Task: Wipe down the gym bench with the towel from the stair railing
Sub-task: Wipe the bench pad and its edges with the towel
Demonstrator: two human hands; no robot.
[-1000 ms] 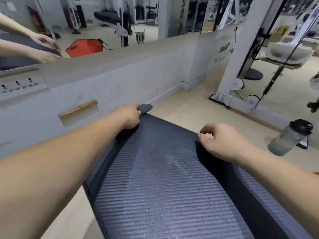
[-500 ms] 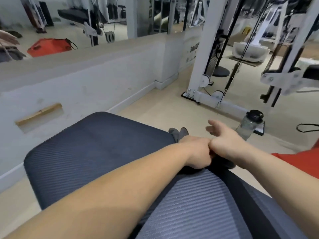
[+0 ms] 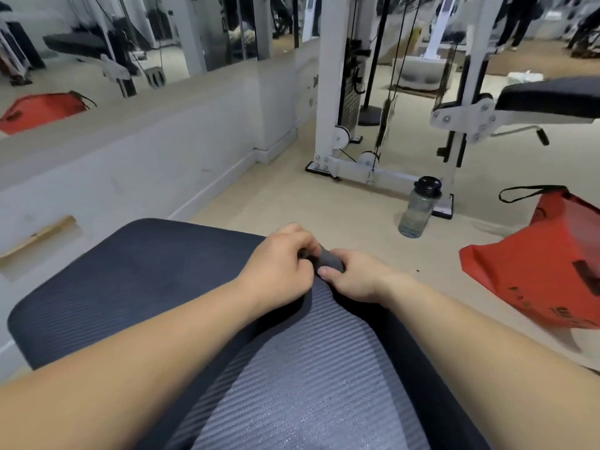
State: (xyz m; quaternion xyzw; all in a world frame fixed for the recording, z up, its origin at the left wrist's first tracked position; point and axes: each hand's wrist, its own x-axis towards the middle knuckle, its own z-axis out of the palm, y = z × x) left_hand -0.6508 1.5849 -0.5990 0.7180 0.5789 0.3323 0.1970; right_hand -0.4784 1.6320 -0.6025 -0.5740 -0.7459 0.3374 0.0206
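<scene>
Here the left hand (image 3: pixel 279 264) and right hand (image 3: pixel 354 277) meet at the gym bench's (image 3: pixel 130 271) far edge. Their curled fingers pinch a bunched corner of the grey ribbed towel (image 3: pixel 308 368), which lies along the pad. Its near end is cut off, and forearms cover its sides.

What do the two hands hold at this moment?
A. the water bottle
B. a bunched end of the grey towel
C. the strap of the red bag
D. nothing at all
B: the left hand and the right hand meet, and the fingers of both curl on the same bunched end of the grey towel.
</scene>
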